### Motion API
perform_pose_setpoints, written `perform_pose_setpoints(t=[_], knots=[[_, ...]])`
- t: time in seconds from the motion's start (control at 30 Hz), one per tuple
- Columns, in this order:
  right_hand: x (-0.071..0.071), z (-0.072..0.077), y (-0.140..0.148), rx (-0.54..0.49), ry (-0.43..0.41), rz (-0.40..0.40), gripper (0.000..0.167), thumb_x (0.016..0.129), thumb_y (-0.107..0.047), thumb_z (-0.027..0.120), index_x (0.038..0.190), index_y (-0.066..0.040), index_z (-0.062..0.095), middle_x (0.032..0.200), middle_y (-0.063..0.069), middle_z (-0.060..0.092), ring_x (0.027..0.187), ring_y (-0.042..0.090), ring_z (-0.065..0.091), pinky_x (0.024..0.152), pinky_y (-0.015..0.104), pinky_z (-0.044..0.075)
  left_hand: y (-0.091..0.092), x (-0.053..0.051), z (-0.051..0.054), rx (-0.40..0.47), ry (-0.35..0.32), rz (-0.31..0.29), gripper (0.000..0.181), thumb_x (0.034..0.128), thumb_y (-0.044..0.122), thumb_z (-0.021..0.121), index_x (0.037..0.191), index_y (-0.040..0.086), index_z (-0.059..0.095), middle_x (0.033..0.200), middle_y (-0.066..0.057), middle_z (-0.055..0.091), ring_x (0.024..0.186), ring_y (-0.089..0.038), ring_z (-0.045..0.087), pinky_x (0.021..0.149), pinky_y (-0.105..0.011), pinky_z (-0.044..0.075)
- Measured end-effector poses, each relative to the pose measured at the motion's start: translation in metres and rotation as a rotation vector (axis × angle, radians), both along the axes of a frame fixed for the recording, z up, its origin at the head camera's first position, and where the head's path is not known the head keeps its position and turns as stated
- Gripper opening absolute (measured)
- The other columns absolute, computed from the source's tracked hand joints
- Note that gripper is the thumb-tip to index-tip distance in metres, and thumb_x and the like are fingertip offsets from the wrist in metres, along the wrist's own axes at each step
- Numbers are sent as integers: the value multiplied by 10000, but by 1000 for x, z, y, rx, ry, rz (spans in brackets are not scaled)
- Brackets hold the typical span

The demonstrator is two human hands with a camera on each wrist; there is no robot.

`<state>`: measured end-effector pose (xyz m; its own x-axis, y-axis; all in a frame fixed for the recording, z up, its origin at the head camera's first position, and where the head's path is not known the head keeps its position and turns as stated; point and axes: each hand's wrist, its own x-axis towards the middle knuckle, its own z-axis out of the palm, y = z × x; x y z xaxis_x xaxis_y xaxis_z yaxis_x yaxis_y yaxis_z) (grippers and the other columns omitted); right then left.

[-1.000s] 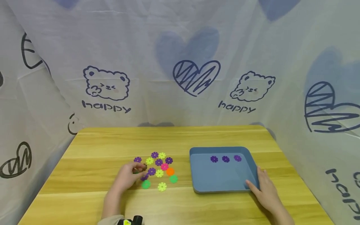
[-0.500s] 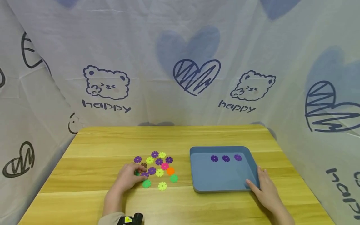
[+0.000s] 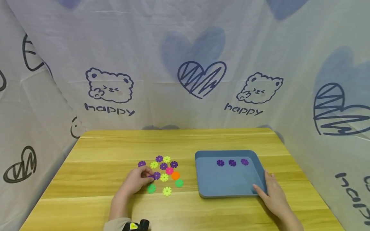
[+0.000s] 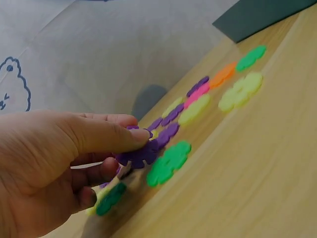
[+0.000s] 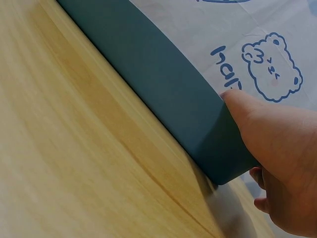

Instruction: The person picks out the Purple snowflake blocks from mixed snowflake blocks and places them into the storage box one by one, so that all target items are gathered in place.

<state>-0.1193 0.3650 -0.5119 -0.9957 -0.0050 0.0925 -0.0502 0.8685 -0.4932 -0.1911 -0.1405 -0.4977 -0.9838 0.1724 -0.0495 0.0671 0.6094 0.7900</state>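
Observation:
My left hand (image 3: 133, 182) pinches a purple snowflake disc (image 4: 137, 156) between thumb and fingers, just over the left side of a group of loose discs. In the left wrist view the held disc is tilted, and a green disc (image 4: 169, 162) lies on the table beyond it. My right hand (image 3: 276, 199) grips the near right corner of a blue-grey tray (image 3: 224, 184), its thumb over the rim. Inside the tray, three purple discs (image 3: 232, 163) lie in a row near the far wall. Only the tray's outer side shows in the right wrist view.
On the wooden table (image 3: 86, 192) lie several discs, among them a pink disc (image 3: 169, 171), an orange disc (image 3: 175, 175) and a yellow disc (image 3: 167, 191). A strip of bare table separates them from the tray. Printed cloth (image 3: 162, 106) hangs behind and at both sides.
My left hand has taken up a purple disc from the group's left edge and shifted slightly right with it. The right hand and the tray have stayed in place.

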Motion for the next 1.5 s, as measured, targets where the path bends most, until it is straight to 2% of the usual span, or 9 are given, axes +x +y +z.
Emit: perform_pose_setpoints(t=[0.23,0.4,0.53,0.7,0.87,0.97,1.1,1.37,1.5], knots=[[0,1,3,4,0,-9,864,986,-422,528,1494,139,112,1504,414,193,1403,581,137,1062,728,189,25,-4,12,117,12,-26,74,878,94,700,948,82,678,845,-23,657,750,-121,573,656,-213,495],[0,3,4,2,-7,-13,869,986,-429,525,1495,138,107,1506,413,188,1405,581,132,1060,730,187,48,-6,11,198,33,-38,95,876,134,713,956,90,687,841,-24,671,723,-126,576,618,-217,498],[0,4,5,4,-14,-20,877,985,-438,524,1496,137,104,1507,412,186,1407,578,128,1061,730,184,68,-6,10,260,55,-9,102,863,146,729,940,91,693,830,-20,683,706,-101,563,615,-198,480],[0,3,5,2,2,-23,865,984,-426,531,1496,134,116,1509,408,193,1411,573,130,1069,727,178,92,-7,10,351,39,9,122,862,137,729,956,70,691,859,-54,675,738,-106,575,646,-192,496],[0,0,3,-11,3,-23,867,979,-427,540,1497,130,125,1515,400,192,1409,574,137,1075,723,179,114,-4,13,347,31,-27,153,880,150,711,997,55,684,891,-73,676,761,-110,608,654,-199,524],[0,0,3,-8,5,-26,867,978,-430,539,1498,128,127,1520,392,194,1411,570,144,1080,715,182,128,-6,14,352,58,-47,161,880,140,710,997,33,685,893,-97,680,744,-107,614,652,-201,527],[-1,-1,4,-3,15,-26,858,979,-426,540,1497,128,139,1520,387,204,1409,567,155,1082,710,188,147,-13,16,361,81,-54,154,874,132,714,986,29,692,890,-105,678,723,-98,605,638,-198,517],[-1,-4,3,-10,30,-20,847,973,-410,555,1490,134,162,1515,390,217,1400,575,169,1079,712,195,176,-31,21,355,32,-48,114,875,89,706,984,59,692,881,-73,654,728,-111,584,621,-199,519],[-1,-3,1,-10,17,-27,853,974,-423,549,1490,134,161,1517,388,213,1404,570,166,1080,712,192,190,-42,26,357,16,-80,112,880,67,695,991,52,688,863,-59,644,719,-108,579,616,-205,522]])
